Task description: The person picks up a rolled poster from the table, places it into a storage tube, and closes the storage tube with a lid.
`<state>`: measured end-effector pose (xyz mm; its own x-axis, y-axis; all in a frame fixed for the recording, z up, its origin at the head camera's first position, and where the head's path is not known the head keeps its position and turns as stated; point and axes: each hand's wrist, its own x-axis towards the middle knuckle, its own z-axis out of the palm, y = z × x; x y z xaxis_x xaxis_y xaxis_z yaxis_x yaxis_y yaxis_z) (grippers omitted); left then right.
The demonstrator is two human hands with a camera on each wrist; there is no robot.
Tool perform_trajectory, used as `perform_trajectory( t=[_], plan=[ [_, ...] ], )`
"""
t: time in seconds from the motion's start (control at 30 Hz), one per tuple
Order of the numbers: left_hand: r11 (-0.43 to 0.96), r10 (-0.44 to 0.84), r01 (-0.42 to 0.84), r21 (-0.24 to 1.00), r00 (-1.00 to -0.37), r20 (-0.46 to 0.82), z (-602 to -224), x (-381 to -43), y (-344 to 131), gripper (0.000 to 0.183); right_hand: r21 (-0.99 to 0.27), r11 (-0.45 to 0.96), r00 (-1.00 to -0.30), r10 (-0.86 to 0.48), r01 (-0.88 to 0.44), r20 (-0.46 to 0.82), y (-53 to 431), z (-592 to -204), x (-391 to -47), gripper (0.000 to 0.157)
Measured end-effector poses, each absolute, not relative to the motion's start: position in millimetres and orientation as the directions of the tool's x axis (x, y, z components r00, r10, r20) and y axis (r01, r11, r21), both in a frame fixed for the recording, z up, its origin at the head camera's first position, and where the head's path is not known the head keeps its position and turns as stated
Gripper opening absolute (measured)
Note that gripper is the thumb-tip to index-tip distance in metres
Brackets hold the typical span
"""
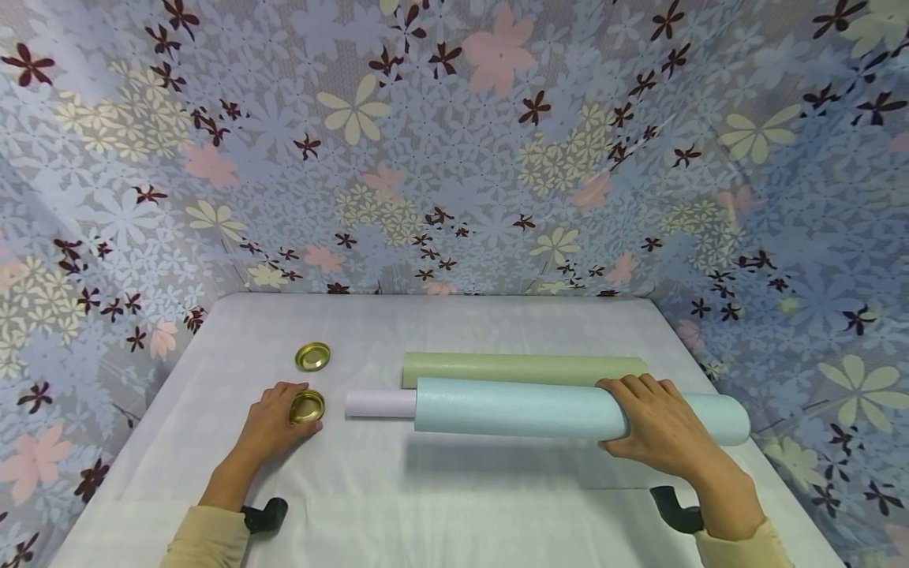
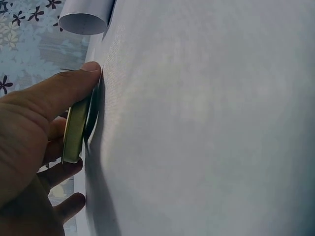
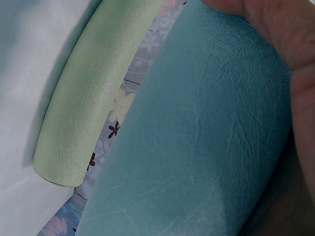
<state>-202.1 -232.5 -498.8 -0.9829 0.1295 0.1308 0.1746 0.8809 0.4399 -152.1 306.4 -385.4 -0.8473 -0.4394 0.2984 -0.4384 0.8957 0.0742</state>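
My left hand [image 1: 273, 422] pinches a shallow gold lid [image 1: 308, 407] at the left of the table, thumb on one side and fingers on the other. In the left wrist view the lid [image 2: 75, 132] stands edge-on between thumb and fingers. My right hand [image 1: 656, 422] grips a long light blue tube [image 1: 511, 409] near its right end, the thumb on the near side. A shadow falls on the cloth below this tube. A thinner lavender tube [image 1: 379, 403] shows past the blue tube's left end, the rest of it hidden.
Behind the blue tube lies a pale green tube [image 1: 525, 369], partly covered by it in the head view. A second gold lid [image 1: 312, 356] lies beyond my left hand. White cloth [image 1: 355, 481] covers the table, and flowered fabric [image 1: 454, 158] hangs around it.
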Motion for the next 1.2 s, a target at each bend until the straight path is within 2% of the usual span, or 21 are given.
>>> perform_trajectory(
  t=[0.63, 0.93, 1.2],
  plan=[
    [0.850, 0.067, 0.122, 0.513, -0.990, 0.125, -481, -190, -231, 0.069, 0.073, 0.892, -0.840, -0.446, -0.447, 0.310, 305, -384, -154, 0.080],
    [0.812, 0.072, 0.182, 0.554, -0.974, 0.214, -471, -180, -228, 0.067, 0.075, 0.894, -0.842, -0.441, -0.441, 0.311, 304, -385, -154, 0.081],
    [0.760, 0.058, 0.178, 0.625, -0.976, 0.208, -458, -172, -218, 0.067, 0.071, 0.896, -0.844, -0.436, -0.437, 0.312, 304, -386, -154, 0.081]
  ],
)
